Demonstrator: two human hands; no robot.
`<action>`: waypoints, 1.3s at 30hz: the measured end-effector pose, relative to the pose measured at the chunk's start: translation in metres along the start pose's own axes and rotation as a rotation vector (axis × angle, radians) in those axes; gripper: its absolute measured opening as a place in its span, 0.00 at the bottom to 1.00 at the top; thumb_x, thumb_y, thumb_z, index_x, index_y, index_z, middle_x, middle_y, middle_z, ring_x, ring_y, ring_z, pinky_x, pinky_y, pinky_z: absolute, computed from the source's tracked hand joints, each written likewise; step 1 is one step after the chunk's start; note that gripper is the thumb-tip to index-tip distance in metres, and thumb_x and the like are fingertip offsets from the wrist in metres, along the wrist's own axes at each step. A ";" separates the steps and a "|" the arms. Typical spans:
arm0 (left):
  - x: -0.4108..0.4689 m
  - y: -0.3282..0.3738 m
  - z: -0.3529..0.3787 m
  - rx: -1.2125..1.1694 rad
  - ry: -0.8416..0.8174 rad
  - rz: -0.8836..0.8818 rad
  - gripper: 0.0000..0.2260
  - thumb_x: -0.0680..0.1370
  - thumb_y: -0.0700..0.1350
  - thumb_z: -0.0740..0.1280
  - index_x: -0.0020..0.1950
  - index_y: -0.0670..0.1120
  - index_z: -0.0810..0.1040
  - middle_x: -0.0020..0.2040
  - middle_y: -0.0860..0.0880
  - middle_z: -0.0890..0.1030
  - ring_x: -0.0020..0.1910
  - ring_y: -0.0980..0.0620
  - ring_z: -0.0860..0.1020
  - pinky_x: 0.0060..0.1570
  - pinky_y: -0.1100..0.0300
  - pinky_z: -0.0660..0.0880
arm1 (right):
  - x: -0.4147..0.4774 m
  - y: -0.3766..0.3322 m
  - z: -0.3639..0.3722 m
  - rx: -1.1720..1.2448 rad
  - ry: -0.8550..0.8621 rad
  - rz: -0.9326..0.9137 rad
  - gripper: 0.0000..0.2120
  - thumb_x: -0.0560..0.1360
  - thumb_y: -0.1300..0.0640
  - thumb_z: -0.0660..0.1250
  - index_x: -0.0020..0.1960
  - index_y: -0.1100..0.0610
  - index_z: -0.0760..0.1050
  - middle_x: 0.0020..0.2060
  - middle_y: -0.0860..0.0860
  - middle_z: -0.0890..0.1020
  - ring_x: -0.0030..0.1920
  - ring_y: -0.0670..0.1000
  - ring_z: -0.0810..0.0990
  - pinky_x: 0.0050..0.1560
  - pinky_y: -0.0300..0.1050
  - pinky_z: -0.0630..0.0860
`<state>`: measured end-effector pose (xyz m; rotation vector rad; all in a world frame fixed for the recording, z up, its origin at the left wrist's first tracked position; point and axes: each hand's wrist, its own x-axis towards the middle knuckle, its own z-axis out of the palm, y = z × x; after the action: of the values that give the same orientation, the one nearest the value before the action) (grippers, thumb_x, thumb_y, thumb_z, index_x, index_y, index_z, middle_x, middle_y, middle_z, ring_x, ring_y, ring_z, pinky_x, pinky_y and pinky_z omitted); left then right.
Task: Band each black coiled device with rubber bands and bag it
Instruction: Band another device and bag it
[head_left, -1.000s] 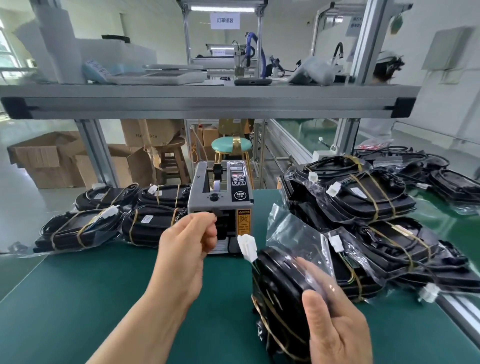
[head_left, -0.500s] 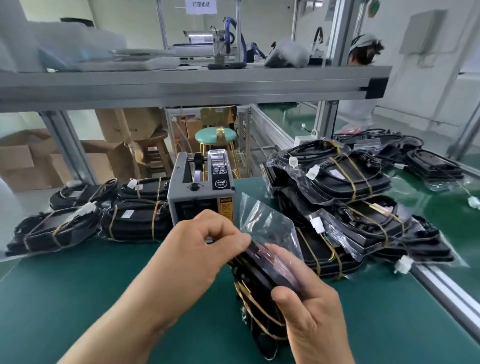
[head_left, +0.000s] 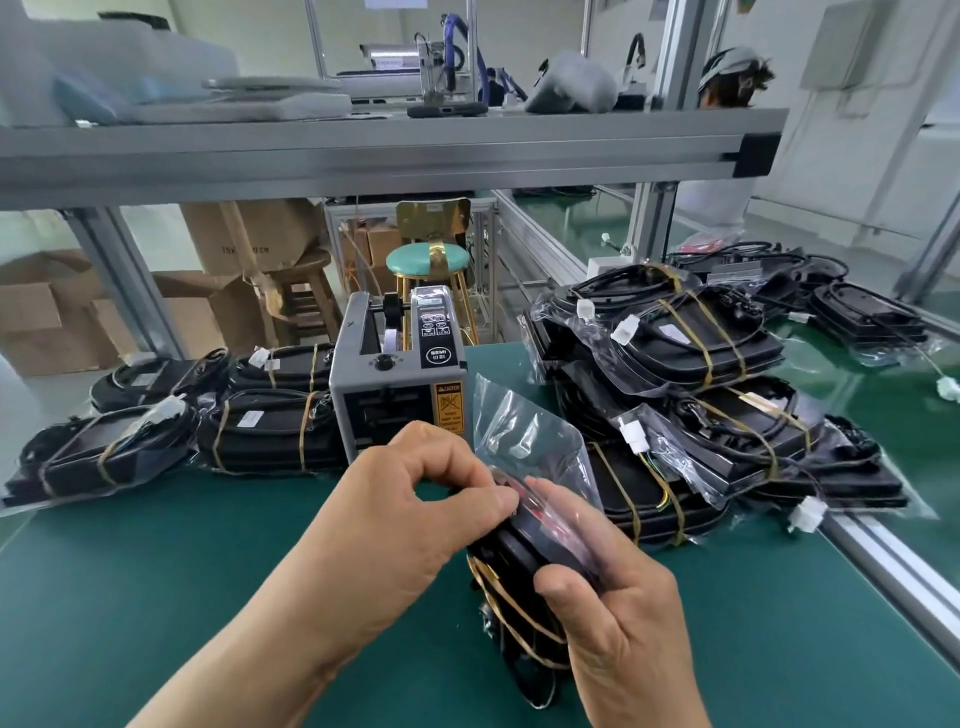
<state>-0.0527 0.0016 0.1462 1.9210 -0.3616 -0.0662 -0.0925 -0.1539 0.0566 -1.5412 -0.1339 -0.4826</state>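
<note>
Just in front of the tape dispenser (head_left: 400, 384) the black coiled device (head_left: 511, 551) is standing on edge — the right hand (head_left: 618, 608) is gripping its end farther from the dispenser, the left hand (head_left: 410, 514) is pinching the bag (head_left: 524, 436) at the end facing it.

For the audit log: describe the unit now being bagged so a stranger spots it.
On the green workbench, two piles of bagged units flank a grey tape dispenser. In front of it, the black coiled device stands on edge, gripped by the right hand, while the left hand pinches its clear bag. Unlike the piled units lying flat, its bag top sticks up.
</note>
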 end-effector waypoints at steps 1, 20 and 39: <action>-0.001 0.000 0.001 0.006 0.010 0.000 0.13 0.64 0.58 0.73 0.35 0.49 0.80 0.46 0.58 0.79 0.39 0.64 0.75 0.45 0.59 0.66 | 0.000 -0.001 0.000 0.000 0.002 0.001 0.39 0.61 0.26 0.70 0.63 0.50 0.80 0.54 0.48 0.85 0.55 0.50 0.84 0.54 0.39 0.79; -0.011 -0.010 0.009 0.100 0.191 -0.018 0.12 0.67 0.57 0.73 0.48 0.63 0.75 0.50 0.66 0.76 0.38 0.67 0.73 0.42 0.62 0.67 | -0.001 -0.004 0.002 -0.038 0.000 -0.024 0.37 0.62 0.24 0.68 0.63 0.46 0.80 0.56 0.46 0.85 0.56 0.48 0.83 0.56 0.42 0.79; 0.009 -0.018 0.022 -0.111 0.165 0.017 0.18 0.67 0.67 0.60 0.55 0.66 0.74 0.49 0.63 0.83 0.46 0.62 0.81 0.48 0.56 0.75 | 0.015 0.005 0.021 0.047 -0.001 -0.184 0.25 0.69 0.51 0.69 0.66 0.44 0.77 0.61 0.45 0.82 0.62 0.47 0.81 0.60 0.39 0.77</action>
<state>-0.0446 -0.0148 0.1227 1.7993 -0.2578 0.0820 -0.0721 -0.1366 0.0587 -1.4903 -0.2882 -0.6200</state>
